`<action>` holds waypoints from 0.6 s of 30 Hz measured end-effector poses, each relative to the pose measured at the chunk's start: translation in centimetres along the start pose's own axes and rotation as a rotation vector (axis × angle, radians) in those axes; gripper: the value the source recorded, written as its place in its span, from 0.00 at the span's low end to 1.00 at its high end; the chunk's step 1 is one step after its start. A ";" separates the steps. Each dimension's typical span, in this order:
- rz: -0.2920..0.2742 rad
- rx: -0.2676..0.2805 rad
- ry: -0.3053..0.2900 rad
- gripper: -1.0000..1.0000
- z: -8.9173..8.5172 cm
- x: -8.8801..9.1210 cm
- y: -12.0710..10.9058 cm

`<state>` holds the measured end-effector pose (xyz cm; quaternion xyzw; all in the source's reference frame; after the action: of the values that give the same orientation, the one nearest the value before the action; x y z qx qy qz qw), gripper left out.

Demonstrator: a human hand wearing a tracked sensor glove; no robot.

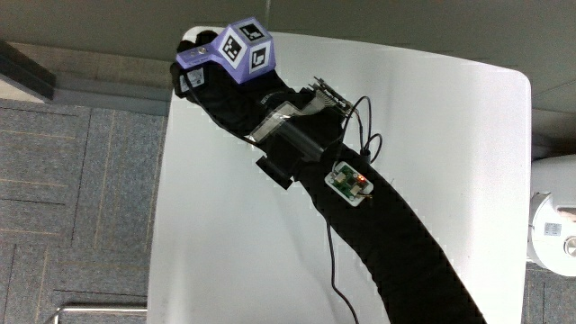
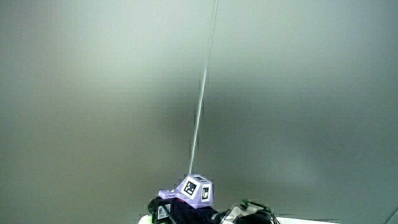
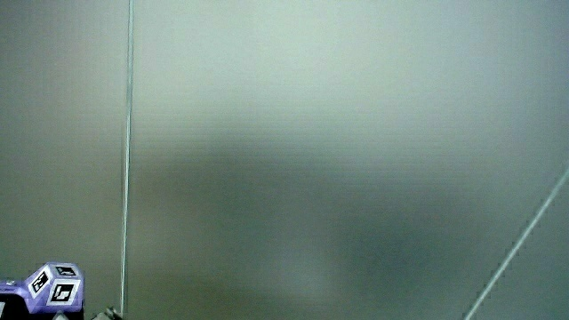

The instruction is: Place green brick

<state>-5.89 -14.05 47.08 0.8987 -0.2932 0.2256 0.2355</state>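
Observation:
The gloved hand reaches to a corner of the white table, the corner farthest from the person, with its forearm stretched across the tabletop. A purple patterned cube sits on the back of the hand. The hand hides whatever lies under it, and no green brick shows in any view. Both side views show mostly a pale wall, with only the cube and the top of the glove at the edge.
A small circuit board and thin black cables ride on the forearm. A white device stands on the floor beside the table's edge. Grey carpet lies around the table.

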 end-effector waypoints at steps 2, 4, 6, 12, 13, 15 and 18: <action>-0.025 -0.016 -0.021 0.50 -0.8 0.2 0.3; -0.049 -0.040 -0.046 0.50 -1.7 0.4 0.7; -0.065 -0.055 -0.072 0.50 -2.1 0.4 0.8; -0.119 -0.110 -0.112 0.50 -3.6 1.2 1.3; -0.156 -0.134 -0.121 0.50 -4.4 1.9 1.7; -0.198 -0.155 -0.089 0.50 -5.4 3.2 1.9; -0.174 -0.136 -0.049 0.50 -4.8 3.6 0.8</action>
<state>-5.12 -13.49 53.03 0.9080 -0.2342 0.1620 0.3074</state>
